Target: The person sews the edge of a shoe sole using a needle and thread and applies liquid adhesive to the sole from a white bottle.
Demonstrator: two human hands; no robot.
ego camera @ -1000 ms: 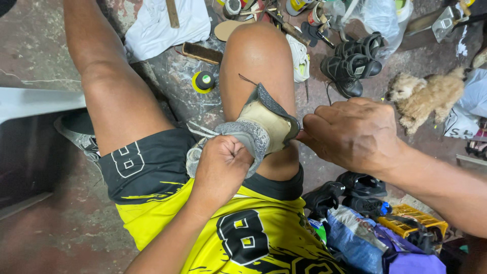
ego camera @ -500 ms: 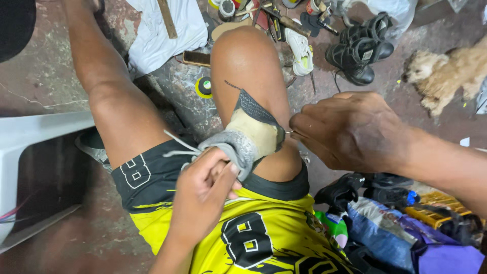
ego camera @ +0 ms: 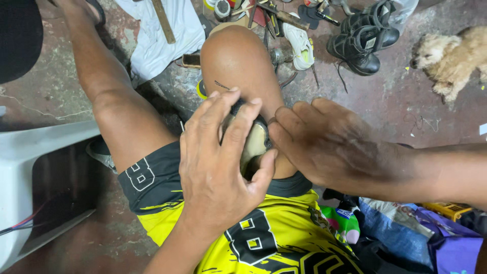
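A shoe [ego camera: 252, 143] is braced on the right thigh [ego camera: 243, 71], wrapped in the closed grip of the left hand [ego camera: 223, 162], while its edge is pinched by the right hand [ego camera: 329, 142], apparently for steadiness.

- A shoe [ego camera: 252, 144] rested on the right thigh at mid-frame, under the left hand [ego camera: 218, 162], with the right hand [ego camera: 329, 144] touching its right side.
- Boots [ego camera: 362, 38] lay at upper right, left of a dog [ego camera: 454, 56].
- A cloth [ego camera: 162, 35] lay at upper left.
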